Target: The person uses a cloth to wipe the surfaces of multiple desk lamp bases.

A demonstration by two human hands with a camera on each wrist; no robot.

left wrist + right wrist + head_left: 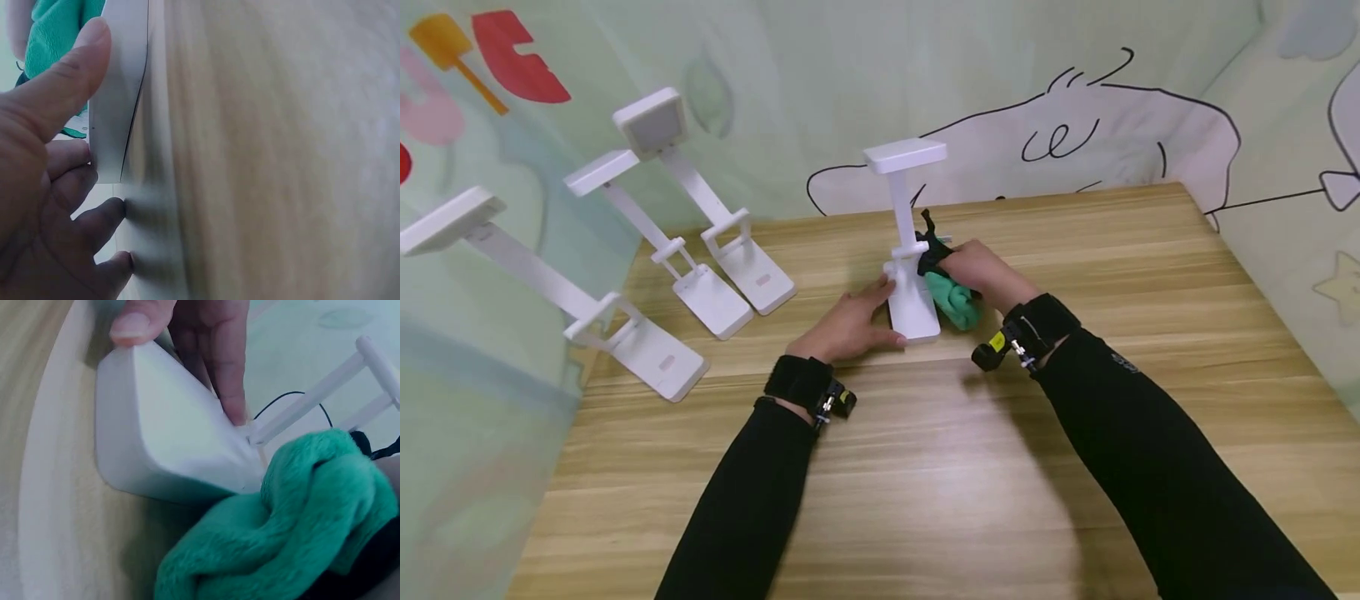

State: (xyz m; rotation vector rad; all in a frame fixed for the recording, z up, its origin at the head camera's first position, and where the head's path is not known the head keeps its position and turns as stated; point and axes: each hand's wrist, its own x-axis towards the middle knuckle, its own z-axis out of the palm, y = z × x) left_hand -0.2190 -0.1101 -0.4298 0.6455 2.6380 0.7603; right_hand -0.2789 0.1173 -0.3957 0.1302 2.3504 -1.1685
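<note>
A white desk lamp stands upright on the wooden table, its flat head raised on a hinged arm. My left hand holds its base at the left side; the thumb is at the front corner and the fingers are farther back, as the right wrist view shows. Against the base's right side lies a bunched green fluffy cloth, gripped by my right hand. A black cloth-like piece is bunched at that hand's fingers, beside the lamp's hinge. Most of the right fingers are hidden behind the cloths.
To the left stand three similar white desk lamps, one nearer and two farther back. A printed curtain hangs behind the table and along its sides.
</note>
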